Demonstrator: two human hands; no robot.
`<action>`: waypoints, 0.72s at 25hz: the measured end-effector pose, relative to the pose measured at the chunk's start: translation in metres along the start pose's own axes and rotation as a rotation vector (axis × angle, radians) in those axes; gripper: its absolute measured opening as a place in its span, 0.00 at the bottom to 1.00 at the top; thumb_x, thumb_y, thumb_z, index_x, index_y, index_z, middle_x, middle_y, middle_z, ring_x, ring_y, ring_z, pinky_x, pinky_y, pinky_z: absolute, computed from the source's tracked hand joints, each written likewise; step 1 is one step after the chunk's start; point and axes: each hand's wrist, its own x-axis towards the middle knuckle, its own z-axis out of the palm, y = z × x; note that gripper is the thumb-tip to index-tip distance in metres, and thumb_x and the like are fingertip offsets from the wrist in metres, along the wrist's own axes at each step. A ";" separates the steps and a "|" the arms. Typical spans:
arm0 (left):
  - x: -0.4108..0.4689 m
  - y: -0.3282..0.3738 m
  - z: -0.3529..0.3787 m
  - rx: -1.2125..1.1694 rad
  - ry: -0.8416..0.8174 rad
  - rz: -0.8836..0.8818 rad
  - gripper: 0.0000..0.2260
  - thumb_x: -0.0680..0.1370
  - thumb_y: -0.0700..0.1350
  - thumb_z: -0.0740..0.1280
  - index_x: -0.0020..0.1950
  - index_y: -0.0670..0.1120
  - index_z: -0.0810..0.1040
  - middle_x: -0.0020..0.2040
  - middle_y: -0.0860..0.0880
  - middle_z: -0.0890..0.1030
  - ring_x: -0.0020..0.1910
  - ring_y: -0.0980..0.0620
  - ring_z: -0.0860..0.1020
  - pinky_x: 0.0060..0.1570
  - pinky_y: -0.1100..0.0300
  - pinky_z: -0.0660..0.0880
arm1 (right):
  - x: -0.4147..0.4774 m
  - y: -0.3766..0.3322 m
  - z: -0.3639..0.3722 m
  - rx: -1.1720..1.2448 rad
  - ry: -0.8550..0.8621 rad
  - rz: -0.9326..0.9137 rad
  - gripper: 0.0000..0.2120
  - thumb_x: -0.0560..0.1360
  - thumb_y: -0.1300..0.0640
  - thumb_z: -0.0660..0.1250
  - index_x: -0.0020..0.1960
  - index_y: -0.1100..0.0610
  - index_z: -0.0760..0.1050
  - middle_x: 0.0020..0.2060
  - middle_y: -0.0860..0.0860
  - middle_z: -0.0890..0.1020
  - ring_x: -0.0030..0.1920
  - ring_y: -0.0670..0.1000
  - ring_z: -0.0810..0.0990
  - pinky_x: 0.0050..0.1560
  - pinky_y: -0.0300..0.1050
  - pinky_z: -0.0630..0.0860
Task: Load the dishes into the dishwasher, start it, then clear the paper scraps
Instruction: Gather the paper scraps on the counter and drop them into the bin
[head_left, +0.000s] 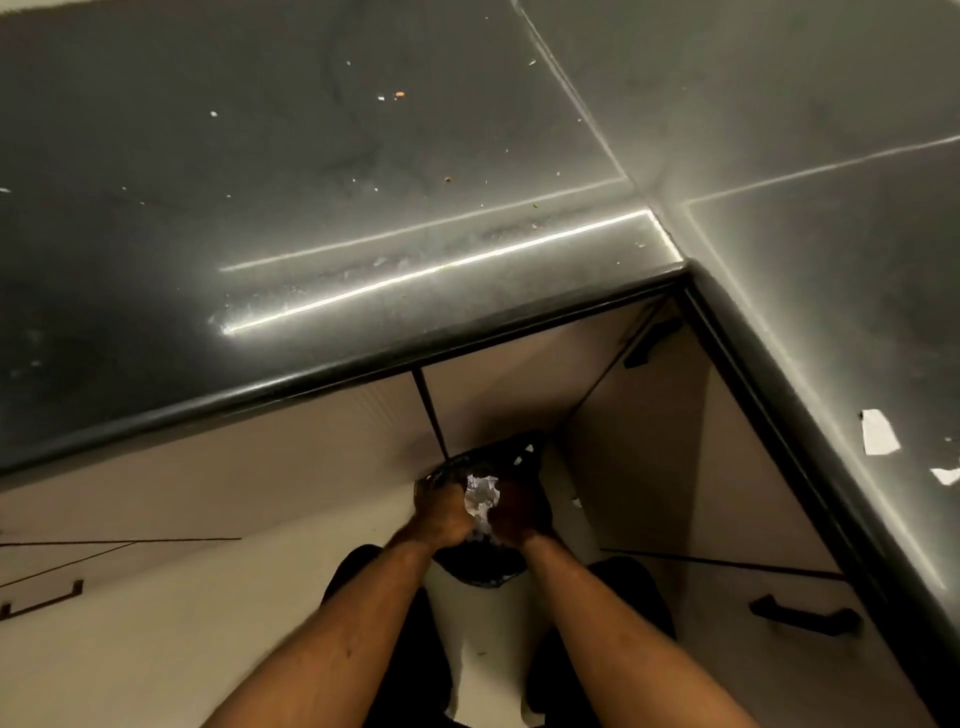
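Both our hands meet directly above the bin (485, 569), which is lined with a black bag. Our left hand (444, 517) has its fingers curled tight round a wad of crumpled paper (482, 499). Our right hand (519, 512) touches the wad's other side, its fingers too shadowed to tell their spread. Any print on the wad is too blurred to read. Two white paper scraps (879, 432) lie on the dark countertop (311, 260), well right of the bin.

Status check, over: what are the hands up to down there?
Left hand, right hand flank paper wad over bin bag; grip too dark to call. Scraps still on counter, right side. Nothing blocking.
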 end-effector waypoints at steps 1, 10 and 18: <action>0.000 0.000 -0.001 0.023 -0.021 0.017 0.28 0.72 0.48 0.72 0.72 0.47 0.76 0.69 0.45 0.78 0.71 0.44 0.74 0.72 0.55 0.69 | 0.001 0.001 0.001 -0.034 -0.005 -0.008 0.24 0.83 0.51 0.65 0.77 0.58 0.70 0.75 0.57 0.73 0.75 0.58 0.71 0.74 0.46 0.66; -0.102 0.074 -0.089 0.126 -0.115 0.077 0.19 0.80 0.48 0.69 0.71 0.50 0.78 0.68 0.50 0.80 0.65 0.49 0.78 0.60 0.66 0.71 | -0.103 -0.039 -0.086 0.081 0.037 -0.052 0.17 0.79 0.53 0.68 0.65 0.58 0.79 0.61 0.57 0.82 0.60 0.60 0.82 0.58 0.45 0.79; -0.178 0.180 -0.125 0.162 -0.049 0.128 0.18 0.77 0.43 0.64 0.66 0.48 0.80 0.61 0.45 0.84 0.61 0.44 0.80 0.60 0.53 0.77 | -0.210 -0.052 -0.191 0.240 0.246 -0.304 0.14 0.82 0.54 0.67 0.66 0.53 0.80 0.60 0.49 0.84 0.59 0.48 0.83 0.63 0.47 0.80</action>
